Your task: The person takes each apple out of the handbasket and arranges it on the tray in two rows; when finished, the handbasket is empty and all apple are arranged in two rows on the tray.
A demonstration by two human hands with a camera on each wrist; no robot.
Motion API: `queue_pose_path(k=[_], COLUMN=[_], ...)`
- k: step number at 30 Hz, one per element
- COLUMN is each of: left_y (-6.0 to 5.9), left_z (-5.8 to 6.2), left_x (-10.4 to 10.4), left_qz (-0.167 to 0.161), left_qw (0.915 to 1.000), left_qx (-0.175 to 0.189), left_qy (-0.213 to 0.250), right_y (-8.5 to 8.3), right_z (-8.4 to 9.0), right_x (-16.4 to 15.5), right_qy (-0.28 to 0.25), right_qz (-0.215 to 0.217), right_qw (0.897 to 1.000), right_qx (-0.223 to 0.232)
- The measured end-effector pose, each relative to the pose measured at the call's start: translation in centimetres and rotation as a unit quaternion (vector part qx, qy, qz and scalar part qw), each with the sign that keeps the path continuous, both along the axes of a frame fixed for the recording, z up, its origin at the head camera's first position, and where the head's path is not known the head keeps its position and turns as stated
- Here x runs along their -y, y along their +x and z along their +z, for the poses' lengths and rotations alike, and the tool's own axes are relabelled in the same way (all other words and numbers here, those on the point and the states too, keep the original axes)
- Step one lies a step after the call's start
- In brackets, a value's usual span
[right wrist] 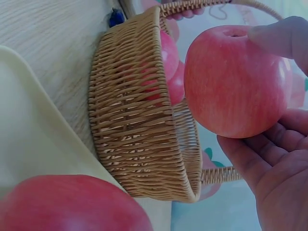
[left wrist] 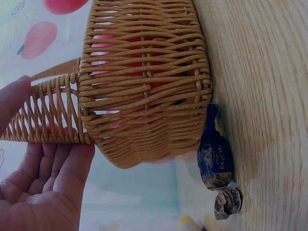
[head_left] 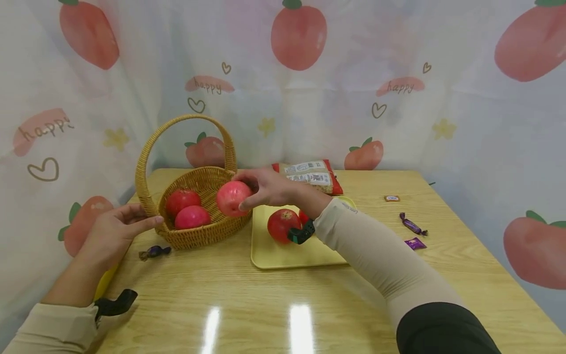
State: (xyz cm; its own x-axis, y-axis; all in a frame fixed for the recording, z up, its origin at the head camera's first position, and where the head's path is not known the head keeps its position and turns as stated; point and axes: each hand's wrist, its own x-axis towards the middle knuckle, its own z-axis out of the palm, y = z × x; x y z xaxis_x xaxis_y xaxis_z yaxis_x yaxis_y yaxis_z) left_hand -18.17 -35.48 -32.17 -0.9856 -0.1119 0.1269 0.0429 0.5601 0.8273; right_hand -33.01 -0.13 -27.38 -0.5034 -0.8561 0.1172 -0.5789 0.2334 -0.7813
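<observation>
right hand has a pink apple pinched btwn thumb n fingers, mid-frame, right over the near rim of the wicker basket; basket opening sits just left of it. left hand flat open, fingertips against basket's left side

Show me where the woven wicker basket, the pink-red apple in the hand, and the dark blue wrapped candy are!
woven wicker basket (head_left: 208, 235), head view, on its front woven wall.
pink-red apple in the right hand (right wrist: 233, 82), right wrist view, on its smooth side.
dark blue wrapped candy (left wrist: 214, 159), left wrist view, on the wrapper's middle.
</observation>
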Motion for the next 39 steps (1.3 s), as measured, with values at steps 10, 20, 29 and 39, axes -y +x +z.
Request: queue_pose_path(k=[10, 20, 29, 39], left_y=[0.2, 0.6, 0.3, -0.3], left_z=[0.0, -0.4, -0.1, -0.1], left_x=[-0.1, 0.2, 0.2, 0.2], left_qz=[-0.007, 0.001, 0.016, 0.010], left_qw=[0.9999, 0.9999, 0.9995, 0.9997], left_qx=[0.006, 0.010, 0.013, 0.014], left_qy=[-0.008, -0.011, -0.023, -0.015], right_y=[1.2, 2.2, 3.3, 4.4], right_z=[-0.7, -1.7, -2.8, -3.1], right_x=[-1.2, -2.5, -4.6, -7.2], right_qy=[-0.007, 0.018, 0.002, 0.014], right_qz=[0.000, -0.014, -0.021, -0.058], right_qw=[1.000, 0.999, 1.000, 0.998], right_qx=[0.025, 0.024, 0.014, 0.018])
